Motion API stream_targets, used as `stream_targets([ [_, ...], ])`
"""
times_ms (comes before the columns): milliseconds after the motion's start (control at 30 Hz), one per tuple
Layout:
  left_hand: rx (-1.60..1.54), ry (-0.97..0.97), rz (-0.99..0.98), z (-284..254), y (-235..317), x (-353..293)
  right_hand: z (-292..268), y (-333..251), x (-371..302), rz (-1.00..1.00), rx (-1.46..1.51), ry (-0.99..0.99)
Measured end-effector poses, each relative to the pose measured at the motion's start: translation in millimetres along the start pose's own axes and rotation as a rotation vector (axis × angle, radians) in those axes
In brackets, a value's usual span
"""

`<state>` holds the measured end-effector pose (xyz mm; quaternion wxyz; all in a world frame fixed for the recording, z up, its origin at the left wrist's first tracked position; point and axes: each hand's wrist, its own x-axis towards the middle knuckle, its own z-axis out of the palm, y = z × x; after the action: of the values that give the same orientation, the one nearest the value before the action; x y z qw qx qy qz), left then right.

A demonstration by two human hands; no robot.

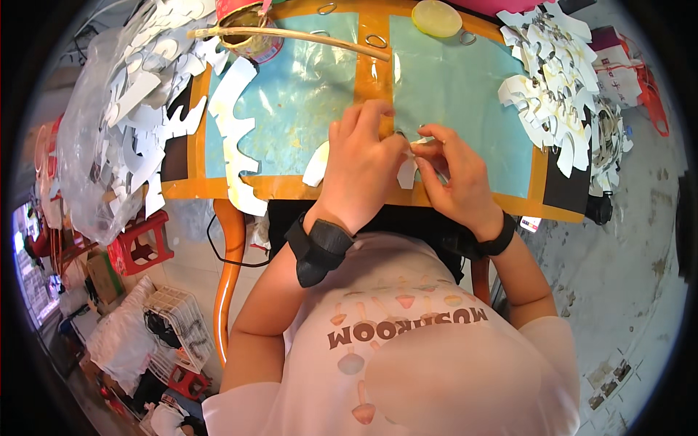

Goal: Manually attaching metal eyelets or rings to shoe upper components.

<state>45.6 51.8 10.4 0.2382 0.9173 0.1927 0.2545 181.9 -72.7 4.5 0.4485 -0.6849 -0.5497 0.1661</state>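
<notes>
Watching remotely, I see the right hand (pixel 459 178) pinching a white piece (pixel 407 174); left hand (pixel 361 160), I can't tell; cutout heap (pixel 556 73), two o'clock.

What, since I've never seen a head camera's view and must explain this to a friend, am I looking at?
There's no robot here. One wide fisheye camera, worn on a person's head, looks down, so straight edges bend. You see the wearer's left hand and right hand; their fingertips come together at a small white piece, probably held, though fingers hide part of it.

The tabletop has blue-green sheeting and brown tape. On it are a scalloped white strip, a round yellow lid-like disc, metal rings, and a can with a wooden stick across it. White cut pieces pile up left and right.
</notes>
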Motion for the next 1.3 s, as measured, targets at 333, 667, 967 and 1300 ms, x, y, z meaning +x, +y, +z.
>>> stream_targets([
  [333,0.106,0.064,0.107,5,4,-16,1,-4,6,-0.125,-0.203,-0.005],
  [667,-0.057,0.005,0.011,-31,4,1,3,-4,-2,-0.210,-0.295,-0.015],
  [967,0.030,-0.266,0.110,-18,-9,23,1,-5,-5,-0.217,-0.296,-0.037],
  [1300,-0.154,-0.370,0.002,-11,-15,32,1,-4,-3,-0.234,-0.266,-0.039],
])
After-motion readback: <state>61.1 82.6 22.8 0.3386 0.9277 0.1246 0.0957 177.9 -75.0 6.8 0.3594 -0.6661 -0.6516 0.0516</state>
